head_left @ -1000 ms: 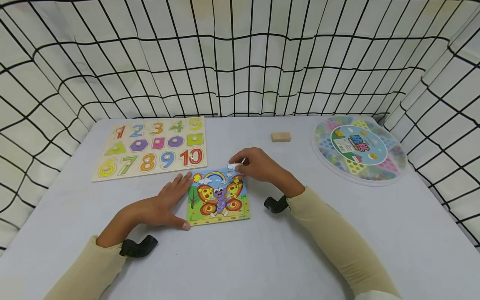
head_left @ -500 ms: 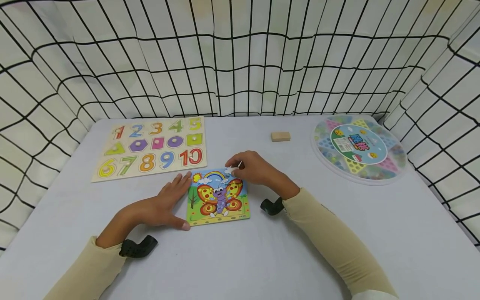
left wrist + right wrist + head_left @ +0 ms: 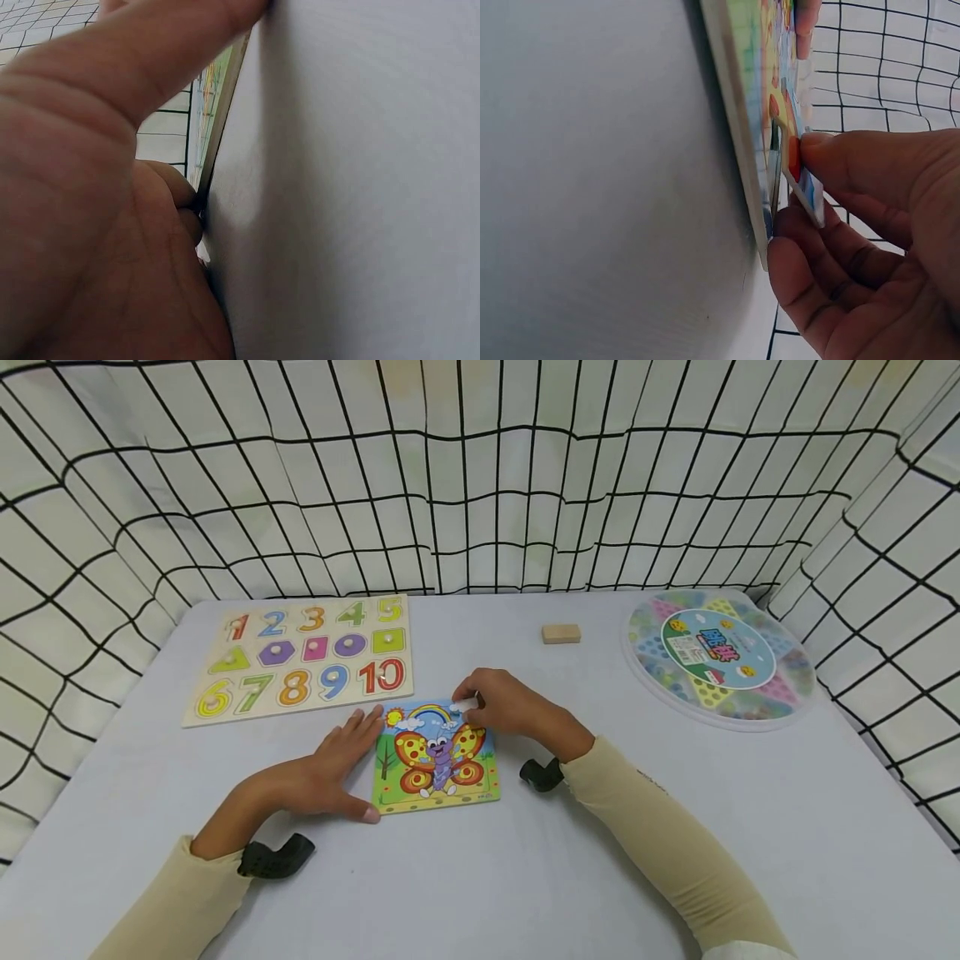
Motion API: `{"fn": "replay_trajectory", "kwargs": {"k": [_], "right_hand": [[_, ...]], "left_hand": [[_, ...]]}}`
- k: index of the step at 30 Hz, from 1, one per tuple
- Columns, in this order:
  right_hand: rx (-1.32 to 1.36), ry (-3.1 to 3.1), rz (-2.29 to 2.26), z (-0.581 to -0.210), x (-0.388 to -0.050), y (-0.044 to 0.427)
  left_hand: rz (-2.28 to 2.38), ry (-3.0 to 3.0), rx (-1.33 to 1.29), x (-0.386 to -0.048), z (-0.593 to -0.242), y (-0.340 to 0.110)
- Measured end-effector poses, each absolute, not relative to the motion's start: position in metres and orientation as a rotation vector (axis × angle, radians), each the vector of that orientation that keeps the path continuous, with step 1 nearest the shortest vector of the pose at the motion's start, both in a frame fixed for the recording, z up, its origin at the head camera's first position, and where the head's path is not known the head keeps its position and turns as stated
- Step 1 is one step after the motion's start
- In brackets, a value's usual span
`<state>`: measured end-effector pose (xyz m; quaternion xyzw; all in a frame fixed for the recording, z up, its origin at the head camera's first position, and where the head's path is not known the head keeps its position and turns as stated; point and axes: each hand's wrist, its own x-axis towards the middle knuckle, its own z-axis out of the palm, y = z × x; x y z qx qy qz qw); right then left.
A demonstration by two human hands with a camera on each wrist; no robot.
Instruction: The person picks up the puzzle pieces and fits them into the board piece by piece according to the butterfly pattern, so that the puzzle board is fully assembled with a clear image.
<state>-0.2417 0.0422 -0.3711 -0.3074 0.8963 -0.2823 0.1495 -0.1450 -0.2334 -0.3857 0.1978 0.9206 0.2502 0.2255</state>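
A square butterfly jigsaw puzzle (image 3: 435,760) lies on the white table, between the two hands. My right hand (image 3: 513,706) pinches a puzzle piece (image 3: 810,193) at the board's upper right corner. In the right wrist view the piece tilts, its outer end raised off the board; the thumb is on its printed face and the fingers are behind and below. Along the puzzle's left edge rests my left hand (image 3: 322,781), thumb and fingers spread and fairly straight. The left wrist view shows its palm and thumb close beside the board's edge.
Behind the puzzle on the left lies a wooden number board (image 3: 315,660). A small wooden block (image 3: 561,633) sits at the back, right of centre. A round clear game box (image 3: 720,660) lies at the far right. Black netting over white cloth walls the table.
My right hand has moved slightly left and nearer, bringing the puzzle piece from the top edge down over the board's upper right corner. The left hand has stayed in place.
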Motion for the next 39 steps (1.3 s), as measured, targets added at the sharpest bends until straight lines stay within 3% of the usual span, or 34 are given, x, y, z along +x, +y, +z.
{"fn": "replay_trajectory", "kwargs": {"k": [13, 39], "right_hand": [[-0.979, 2.618, -0.695, -0.3765, -0.2446, 0.0419], [-0.886, 2.565, -0.734, -0.3783, -0.2416, 0.0455]], "left_hand": [[0.678, 2.542, 0.540, -0.1446, -0.3849, -0.2345], [0.714, 2.540, 0.549, -0.1404, -0.3918, -0.2354]]}}
